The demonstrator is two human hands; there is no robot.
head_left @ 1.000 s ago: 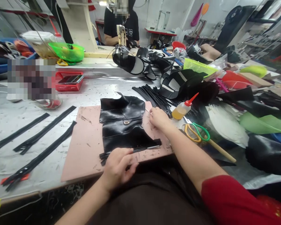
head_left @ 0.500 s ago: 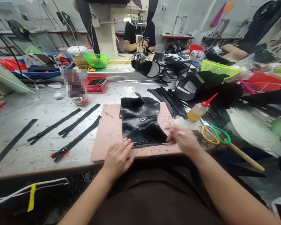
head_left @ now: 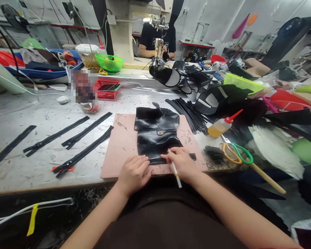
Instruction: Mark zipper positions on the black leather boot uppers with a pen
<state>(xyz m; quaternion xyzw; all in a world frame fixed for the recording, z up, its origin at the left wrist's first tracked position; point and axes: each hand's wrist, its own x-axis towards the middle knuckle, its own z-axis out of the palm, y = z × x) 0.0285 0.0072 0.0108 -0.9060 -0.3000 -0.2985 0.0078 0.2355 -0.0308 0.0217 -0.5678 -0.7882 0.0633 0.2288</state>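
Observation:
A black leather boot upper point(head_left: 157, 121) with a small oval metal fitting lies on a pink board point(head_left: 114, 155) in front of me. My left hand point(head_left: 136, 171) rests with fingers flat on its lower left edge. Over the lower right edge, my right hand point(head_left: 182, 162) is closed round a slim white pen point(head_left: 175, 173), which slants back toward me. Its fingertips touch the dark strip along that lower edge. A short black end point(head_left: 193, 156) of strip sticks out to the right of the hand.
Several black zippers point(head_left: 86, 150) lie to the left. On the right are a bundle of black strips point(head_left: 186, 114), a glue bottle point(head_left: 220, 127) with red nozzle, scissors point(head_left: 238, 153) and a wooden handle point(head_left: 269, 178). Behind stands a sewing machine point(head_left: 119, 38); a person point(head_left: 157, 38) sits beyond.
My right hand has moved left from the leather's right corner to its lower edge, and the pen now shows plainly. My left hand stays at the lower left edge.

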